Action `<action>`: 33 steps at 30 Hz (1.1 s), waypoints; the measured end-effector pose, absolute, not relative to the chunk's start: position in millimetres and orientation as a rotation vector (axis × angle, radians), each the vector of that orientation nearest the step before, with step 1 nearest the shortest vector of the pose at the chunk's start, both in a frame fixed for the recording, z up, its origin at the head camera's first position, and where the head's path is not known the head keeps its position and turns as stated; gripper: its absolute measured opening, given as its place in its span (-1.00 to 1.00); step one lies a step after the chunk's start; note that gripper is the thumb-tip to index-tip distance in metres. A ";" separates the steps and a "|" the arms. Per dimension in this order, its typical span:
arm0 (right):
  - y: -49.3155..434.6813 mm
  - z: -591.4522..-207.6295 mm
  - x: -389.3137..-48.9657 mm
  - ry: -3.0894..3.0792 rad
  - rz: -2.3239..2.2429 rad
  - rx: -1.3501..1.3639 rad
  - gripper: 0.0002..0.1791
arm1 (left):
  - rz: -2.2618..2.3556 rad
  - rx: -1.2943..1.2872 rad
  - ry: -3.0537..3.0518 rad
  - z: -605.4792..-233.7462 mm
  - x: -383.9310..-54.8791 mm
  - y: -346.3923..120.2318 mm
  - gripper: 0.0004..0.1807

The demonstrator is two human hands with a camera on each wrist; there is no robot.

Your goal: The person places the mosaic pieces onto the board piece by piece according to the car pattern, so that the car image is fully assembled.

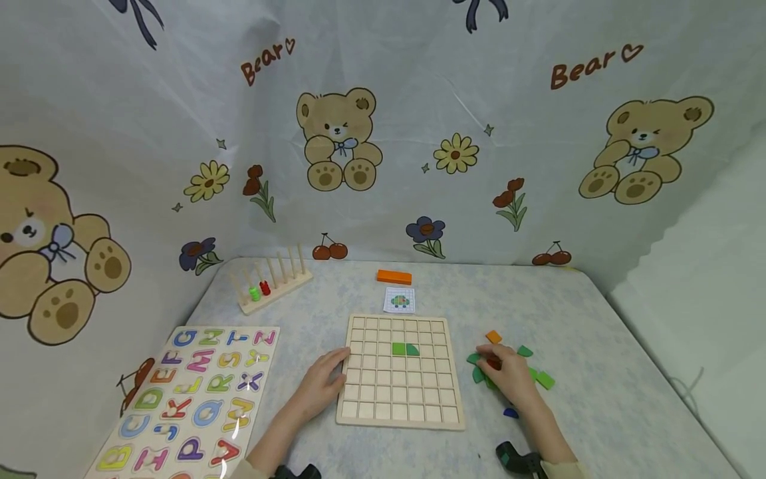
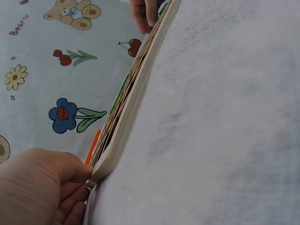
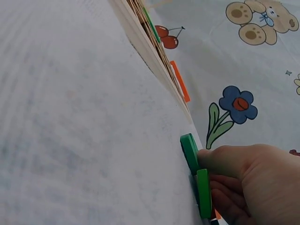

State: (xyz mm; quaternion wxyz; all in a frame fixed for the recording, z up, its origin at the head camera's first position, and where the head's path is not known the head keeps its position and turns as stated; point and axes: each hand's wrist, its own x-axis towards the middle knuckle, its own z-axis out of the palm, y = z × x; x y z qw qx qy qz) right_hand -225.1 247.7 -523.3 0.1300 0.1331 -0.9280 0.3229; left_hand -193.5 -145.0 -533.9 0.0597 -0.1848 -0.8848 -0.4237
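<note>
A wooden grid board (image 1: 399, 392) lies on the table, with a green square tile (image 1: 398, 348) and a green quarter-circle tile (image 1: 412, 349) side by side in its upper cells. My left hand (image 1: 317, 384) touches the board's left edge with its fingertips; in the left wrist view they meet the board's corner. To the right of the board my right hand (image 1: 509, 376) reaches into a loose group of tiles. A red tile (image 1: 493, 364) shows between its thumb and index finger. A dark green tile (image 3: 189, 152) is at the thumb; I cannot tell whether the fingers pinch it.
A small pattern card (image 1: 399, 301) and an orange block (image 1: 393, 277) lie behind the board. At the left are a letter board (image 1: 197, 369) and a peg rack (image 1: 281, 288) with green and red beads. An orange tile (image 1: 493, 336) and a blue tile (image 1: 510, 413) lie near the right hand.
</note>
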 end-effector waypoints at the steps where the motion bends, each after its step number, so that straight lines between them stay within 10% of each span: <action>1: 247.5 -523.3 -224.7 -2.690 0.930 0.396 -0.69 | -1.284 -0.559 -2.679 -534.3 -193.4 -145.2 -0.47; 33: 232.6 -489.5 -232.7 -2.524 0.855 0.620 -0.65 | -1.311 -0.546 -2.696 -533.6 -192.3 -145.5 -0.46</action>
